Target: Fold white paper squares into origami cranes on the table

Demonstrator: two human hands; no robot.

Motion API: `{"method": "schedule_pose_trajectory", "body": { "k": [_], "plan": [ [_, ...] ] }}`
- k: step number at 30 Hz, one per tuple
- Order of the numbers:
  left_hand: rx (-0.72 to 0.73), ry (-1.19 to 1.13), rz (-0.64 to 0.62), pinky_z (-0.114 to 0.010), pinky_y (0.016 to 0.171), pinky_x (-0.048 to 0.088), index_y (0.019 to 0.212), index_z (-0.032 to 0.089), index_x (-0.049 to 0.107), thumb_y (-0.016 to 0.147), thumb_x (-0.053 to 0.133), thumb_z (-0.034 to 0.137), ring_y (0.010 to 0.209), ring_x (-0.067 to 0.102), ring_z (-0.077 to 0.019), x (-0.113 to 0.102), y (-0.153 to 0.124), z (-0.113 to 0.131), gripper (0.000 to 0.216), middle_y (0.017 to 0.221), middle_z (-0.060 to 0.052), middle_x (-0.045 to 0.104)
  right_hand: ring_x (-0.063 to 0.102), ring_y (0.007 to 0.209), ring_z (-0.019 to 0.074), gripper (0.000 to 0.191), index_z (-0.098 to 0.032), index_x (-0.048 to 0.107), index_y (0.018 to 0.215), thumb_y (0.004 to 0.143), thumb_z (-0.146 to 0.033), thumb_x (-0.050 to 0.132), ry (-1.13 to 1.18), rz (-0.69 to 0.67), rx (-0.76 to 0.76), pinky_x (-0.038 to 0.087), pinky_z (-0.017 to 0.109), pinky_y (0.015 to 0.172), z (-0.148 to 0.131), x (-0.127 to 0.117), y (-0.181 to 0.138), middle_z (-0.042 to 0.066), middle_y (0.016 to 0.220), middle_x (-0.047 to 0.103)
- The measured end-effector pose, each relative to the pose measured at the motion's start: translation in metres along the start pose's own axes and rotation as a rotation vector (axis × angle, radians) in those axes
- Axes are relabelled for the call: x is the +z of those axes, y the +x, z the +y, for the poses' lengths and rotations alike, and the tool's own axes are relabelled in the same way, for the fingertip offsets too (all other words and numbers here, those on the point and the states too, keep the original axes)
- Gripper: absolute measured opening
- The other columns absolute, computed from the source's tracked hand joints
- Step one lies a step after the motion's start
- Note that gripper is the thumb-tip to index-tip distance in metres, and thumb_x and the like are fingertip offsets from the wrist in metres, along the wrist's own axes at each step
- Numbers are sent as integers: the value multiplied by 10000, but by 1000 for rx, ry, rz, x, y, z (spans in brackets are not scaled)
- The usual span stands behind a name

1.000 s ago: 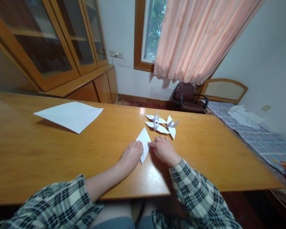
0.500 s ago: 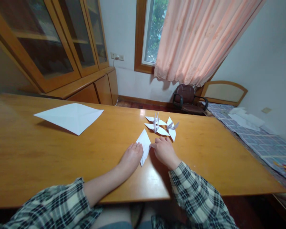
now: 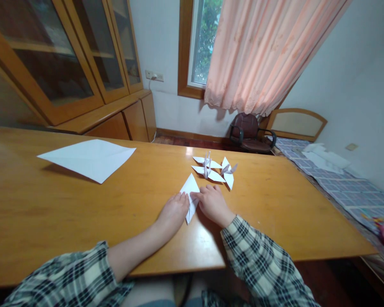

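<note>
A small diamond of folded white paper [image 3: 191,184] lies on the wooden table in front of me. My left hand [image 3: 176,209] rests at its left edge, fingers laid flat and pressing it down. From the right, my right hand [image 3: 213,204] reaches over the paper, its index finger at the middle and the other fingers curled. The thumb of my right hand is hidden, and the paper's left edge is partly covered. Just beyond stand white folded paper cranes: one at the back [image 3: 198,160], one in front of it [image 3: 216,175], and one to the right [image 3: 228,175].
A large creased sheet of white paper [image 3: 97,160] lies on the left of the wooden table [image 3: 83,221]. A glass-door cabinet [image 3: 92,85] stands behind on the left. Past the table are a brown armchair [image 3: 251,132] and a bed [image 3: 342,192] with white paper on it.
My right hand has moved left, carrying its index finger from the paper's right corner onto its middle. My left hand stays on the paper. The whole view has shifted slightly.
</note>
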State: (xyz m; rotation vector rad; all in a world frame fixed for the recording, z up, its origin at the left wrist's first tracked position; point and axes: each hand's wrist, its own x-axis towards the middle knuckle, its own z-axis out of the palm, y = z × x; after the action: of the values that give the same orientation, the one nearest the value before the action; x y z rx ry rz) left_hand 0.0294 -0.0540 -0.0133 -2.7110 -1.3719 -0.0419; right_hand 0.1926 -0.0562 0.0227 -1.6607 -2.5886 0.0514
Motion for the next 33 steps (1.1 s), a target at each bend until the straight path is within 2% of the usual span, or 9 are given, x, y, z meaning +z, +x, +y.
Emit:
{"method": "schedule_pose_trajectory", "body": {
  "k": [4,7,9,15,20,26,30,33],
  "plan": [
    [48,-70,18,-376,880,524,1171,54,626,824,437,-8,1098,629,-282,-6,3,-12,400,1198,-204,648,513,844,208,311,-282,682,1110,922,-156,468,39,22,-6,279,337,733,6,6,1,60,849,634],
    [66,-163,34,-370,796,531,1002,117,698,855,447,69,892,680,-262,-11,6,-28,294,945,-143,723,526,856,201,298,-286,677,1131,903,-180,519,97,58,-19,306,322,731,16,10,3,55,880,621],
    [37,-205,28,-362,729,524,955,168,718,860,466,127,837,673,-264,-15,7,-39,272,859,-110,720,539,855,189,264,-268,683,1125,908,-222,540,170,79,-41,331,311,735,25,12,5,57,915,622],
    [35,-402,47,-331,755,488,1101,217,692,848,497,190,890,651,-240,-21,10,-58,320,960,-79,720,560,799,162,141,-208,730,930,870,-299,641,291,130,-39,376,282,735,39,17,12,41,837,632],
    [-66,-561,101,-324,742,471,1012,215,720,882,515,341,838,638,-228,-9,20,-63,273,902,-68,711,568,804,169,176,-181,713,848,908,-283,582,293,174,59,379,277,721,33,19,16,51,825,644],
    [-114,-680,191,-310,764,472,1031,209,680,878,513,303,811,619,-198,6,29,-62,245,849,-40,681,560,786,166,134,-182,654,817,890,-279,598,322,214,144,354,260,679,29,30,22,37,811,639],
    [-112,-694,223,-292,747,483,1097,205,593,844,526,214,774,595,-158,7,30,-58,262,957,-32,618,535,726,154,77,-184,601,905,850,-234,623,358,251,184,335,246,636,25,34,23,9,775,615],
    [-65,-648,269,-299,789,483,1060,204,599,861,510,196,837,574,-162,8,30,-57,218,987,-40,548,535,744,154,74,-180,598,932,861,-176,576,356,254,136,352,249,660,22,31,22,15,796,605]
  ]
}}
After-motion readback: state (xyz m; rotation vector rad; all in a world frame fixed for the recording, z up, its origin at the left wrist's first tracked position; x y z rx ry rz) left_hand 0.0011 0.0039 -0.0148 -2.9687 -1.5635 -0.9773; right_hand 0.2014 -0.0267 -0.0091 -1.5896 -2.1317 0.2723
